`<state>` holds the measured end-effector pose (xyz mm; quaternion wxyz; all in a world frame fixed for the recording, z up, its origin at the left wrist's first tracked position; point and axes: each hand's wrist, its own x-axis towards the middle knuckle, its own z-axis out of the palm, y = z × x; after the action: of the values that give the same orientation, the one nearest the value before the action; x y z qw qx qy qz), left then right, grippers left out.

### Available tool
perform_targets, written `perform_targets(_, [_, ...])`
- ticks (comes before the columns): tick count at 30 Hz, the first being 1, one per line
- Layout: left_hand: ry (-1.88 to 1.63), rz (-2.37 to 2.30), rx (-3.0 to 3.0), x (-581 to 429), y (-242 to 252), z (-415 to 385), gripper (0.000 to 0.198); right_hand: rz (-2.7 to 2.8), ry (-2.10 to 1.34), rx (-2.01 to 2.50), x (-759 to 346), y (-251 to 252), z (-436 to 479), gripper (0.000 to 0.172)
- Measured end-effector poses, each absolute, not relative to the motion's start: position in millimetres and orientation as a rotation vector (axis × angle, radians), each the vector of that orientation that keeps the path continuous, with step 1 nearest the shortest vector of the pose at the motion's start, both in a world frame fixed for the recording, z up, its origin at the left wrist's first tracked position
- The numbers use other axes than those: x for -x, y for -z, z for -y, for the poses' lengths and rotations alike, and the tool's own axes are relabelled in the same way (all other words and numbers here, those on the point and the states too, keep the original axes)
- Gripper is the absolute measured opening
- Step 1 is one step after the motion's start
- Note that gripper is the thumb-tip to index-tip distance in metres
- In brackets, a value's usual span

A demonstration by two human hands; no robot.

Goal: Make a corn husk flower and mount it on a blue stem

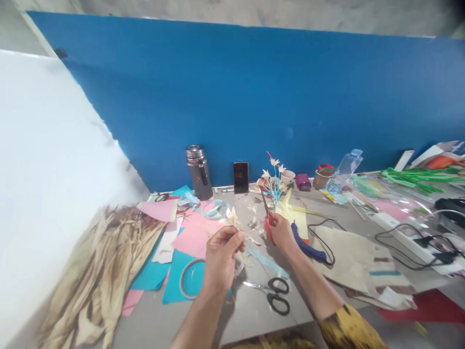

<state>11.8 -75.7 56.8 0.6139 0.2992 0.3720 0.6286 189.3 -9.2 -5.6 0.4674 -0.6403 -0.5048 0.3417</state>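
Note:
Between the thumb and fingers of my left hand (224, 252) is a small cream flower (231, 216), its petals pointing up. My right hand (282, 231) is closed on red-handled scissors (269, 224), whose dark blades point up and away from me. Just beyond them stands a bunch of similar cream flowers on blue stems (276, 180). A blue glue gun (307, 246) lies to the right of my right wrist. Black-handled scissors (278, 295) rest on the table between my forearms. Pale scraps (254, 224) are scattered between my hands.
Dried husks (105, 271) are heaped at the left beside pink paper (198, 235) and a tape roll (191, 279). A grey flask (199, 174) and a phone (240, 177) stand at the back. To the right are a power strip (410, 240) with cables and a plastic bottle (348, 167).

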Motion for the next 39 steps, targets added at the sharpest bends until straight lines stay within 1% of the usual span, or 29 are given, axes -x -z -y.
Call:
perform_targets(5, [-1.466,-0.859,-0.688,-8.3,-60.3,71.4,0.026,1.212,-0.833,1.642,-190.9,16.2,-4.5,0.009])
perform_targets(7, [-1.491,-0.867,-0.708,-7.2,-61.9,69.7,0.025,1.185,-0.818,1.646,-191.8,13.4,-2.7,0.012])
perform_targets(11, [-1.494,-0.886,-0.752,-3.6,-65.9,65.3,0.022,1.144,-0.861,1.593,-195.6,-0.6,20.5,0.032])
perform_targets(13, [-1.487,-0.858,-0.743,-1.8,-67.3,62.9,0.022,1.189,-0.976,1.491,-199.5,-10.0,40.7,0.043])
perform_targets(15, [-1.511,-0.854,-0.75,-0.6,-67.1,60.4,0.023,1.26,-1.153,1.259,-205.3,-20.7,62.6,0.052])
perform_targets(16, [-1.539,-0.886,-0.769,-0.4,-66.3,59.1,0.022,1.277,-1.177,1.209,-208.9,-26.6,73.3,0.056])
perform_targets(20, [-1.737,-1.062,-0.755,-1.8,-62.5,52.8,0.021,1.336,-1.053,1.204,-222.3,-49.1,110.7,0.061])
perform_targets(21, [-1.774,-1.045,-0.715,-2.8,-62.1,51.2,0.022,1.386,-1.073,1.157,-223.4,-52.4,118.5,0.063])
perform_targets(23, [-1.799,-0.951,-0.643,-5.3,-62.5,48.5,0.026,1.464,-1.254,1.028,-220.7,-53.0,132.0,0.068])
perform_targets(25, [-1.797,-0.88,-0.619,-8.5,-63.8,47.3,0.028,1.481,-1.526,0.962,-212.0,-44.0,141.7,0.07])
perform_targets(27, [-1.8,-0.855,-0.623,-12.3,-65.1,47.6,0.028,1.481,-1.678,0.937,-200.5,-27.2,146.8,0.066])
perform_targets(29, [-1.798,-0.843,-0.636,-16.5,-65.6,48.9,0.028,1.429,-1.707,0.928,-190.2,-8.5,147.8,0.06])
perform_targets(32, [-1.77,-0.827,-0.639,-22.5,-64.5,51.2,0.028,1.295,-1.683,0.958,-181.1,8.3,144.6,0.058])
perform_targets(37, [-1.727,-0.801,-0.647,-27.8,-60.1,54.4,0.029,1.122,-1.681,1.024,-176.2,-2.9,137.8,0.068])
perform_targets(39, [-1.712,-0.783,-0.656,-27.8,-58.9,55.2,0.029,1.112,-1.656,1.028,-174.1,-9.5,137.1,0.069])
